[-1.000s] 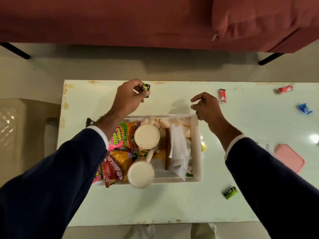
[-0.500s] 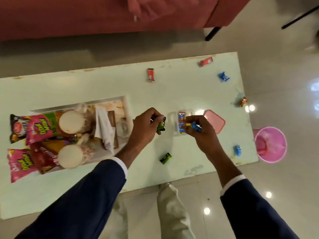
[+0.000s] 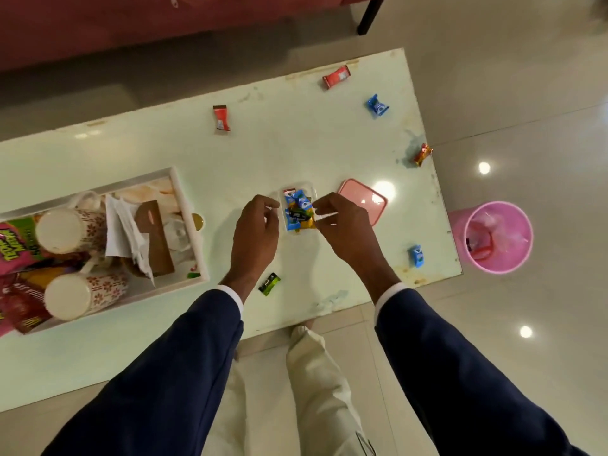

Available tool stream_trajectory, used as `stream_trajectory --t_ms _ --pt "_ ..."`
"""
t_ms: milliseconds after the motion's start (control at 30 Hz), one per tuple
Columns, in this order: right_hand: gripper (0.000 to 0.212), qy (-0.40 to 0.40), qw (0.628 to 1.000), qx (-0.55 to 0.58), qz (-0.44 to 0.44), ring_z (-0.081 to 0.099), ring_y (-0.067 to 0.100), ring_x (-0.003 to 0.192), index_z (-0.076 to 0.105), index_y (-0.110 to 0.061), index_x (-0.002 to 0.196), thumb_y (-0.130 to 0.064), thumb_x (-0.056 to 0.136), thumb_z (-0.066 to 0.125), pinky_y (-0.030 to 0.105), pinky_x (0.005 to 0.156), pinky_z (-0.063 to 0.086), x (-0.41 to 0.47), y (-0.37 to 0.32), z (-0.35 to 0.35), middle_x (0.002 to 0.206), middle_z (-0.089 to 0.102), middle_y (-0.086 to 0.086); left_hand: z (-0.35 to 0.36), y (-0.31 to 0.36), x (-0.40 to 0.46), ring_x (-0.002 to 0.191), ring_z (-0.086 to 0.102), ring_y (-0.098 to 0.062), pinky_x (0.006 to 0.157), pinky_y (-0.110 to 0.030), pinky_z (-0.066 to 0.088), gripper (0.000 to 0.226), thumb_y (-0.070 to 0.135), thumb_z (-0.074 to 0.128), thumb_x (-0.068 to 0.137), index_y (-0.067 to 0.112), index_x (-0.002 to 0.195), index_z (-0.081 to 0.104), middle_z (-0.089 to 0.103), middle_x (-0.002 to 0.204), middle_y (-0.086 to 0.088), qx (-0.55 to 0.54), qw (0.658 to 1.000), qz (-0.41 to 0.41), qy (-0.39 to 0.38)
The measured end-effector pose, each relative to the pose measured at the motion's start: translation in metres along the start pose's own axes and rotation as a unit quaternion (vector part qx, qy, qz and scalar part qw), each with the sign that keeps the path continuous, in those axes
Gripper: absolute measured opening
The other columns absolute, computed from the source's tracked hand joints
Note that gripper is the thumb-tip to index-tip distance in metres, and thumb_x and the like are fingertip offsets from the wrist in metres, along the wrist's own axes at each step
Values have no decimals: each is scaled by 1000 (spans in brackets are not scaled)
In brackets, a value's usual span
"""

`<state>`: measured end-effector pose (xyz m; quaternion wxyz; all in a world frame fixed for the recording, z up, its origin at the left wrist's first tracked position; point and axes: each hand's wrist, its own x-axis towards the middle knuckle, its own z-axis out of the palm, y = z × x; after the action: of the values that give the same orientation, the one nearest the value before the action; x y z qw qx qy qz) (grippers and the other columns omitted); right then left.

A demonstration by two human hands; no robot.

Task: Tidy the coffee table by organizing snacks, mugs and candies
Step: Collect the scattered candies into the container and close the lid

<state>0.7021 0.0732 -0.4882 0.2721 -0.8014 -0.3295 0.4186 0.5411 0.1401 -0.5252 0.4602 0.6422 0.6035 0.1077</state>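
A small clear container [image 3: 297, 191] sits mid-table with several wrapped candies [image 3: 295, 213] inside, a dark green one among them. My left hand [image 3: 255, 232] hovers at its left rim with curled fingers that hold nothing. My right hand [image 3: 342, 225] pinches the container's right rim. Loose candies lie around: two red [image 3: 221, 118] [image 3: 336, 76], two blue [image 3: 377, 106] [image 3: 416, 256], an orange one [image 3: 422, 154] at the right edge and a green one [image 3: 269, 284] by my left wrist. The white tray [image 3: 199, 255] at left holds two mugs [image 3: 67, 230] [image 3: 82, 292] and snack packets [image 3: 16, 248].
A pink lid [image 3: 362, 200] lies just right of the container. A pink bin [image 3: 498, 236] stands on the floor past the table's right end. A red sofa [image 3: 131, 24] runs along the far side. Tissues and a brown box share the tray.
The view swung right from the tray to the container. My left hand carried the green candy over and let it go into the container; my right hand moved onto its rim.
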Motion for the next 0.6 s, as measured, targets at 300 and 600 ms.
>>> stream_trajectory --t_ms 300,600 --pt "26 -75 993 -14 84 71 6 80 67 -26 98 -3 91 56 12 66 51 -37 43 3 88 75 -6 -9 -76 -60 87 58 -17 69 -33 49 50 47 82 78 23 109 52 50 106 7 219 956 -55 -186" --pt "28 -110 986 -26 119 69 5 75 69 -21 99 -1 91 52 9 66 52 -68 80 12 84 74 -5 11 -91 -75 82 61 -28 63 -35 44 17 25 69 91 16 95 55 56 101 -3 218 966 -34 -135"
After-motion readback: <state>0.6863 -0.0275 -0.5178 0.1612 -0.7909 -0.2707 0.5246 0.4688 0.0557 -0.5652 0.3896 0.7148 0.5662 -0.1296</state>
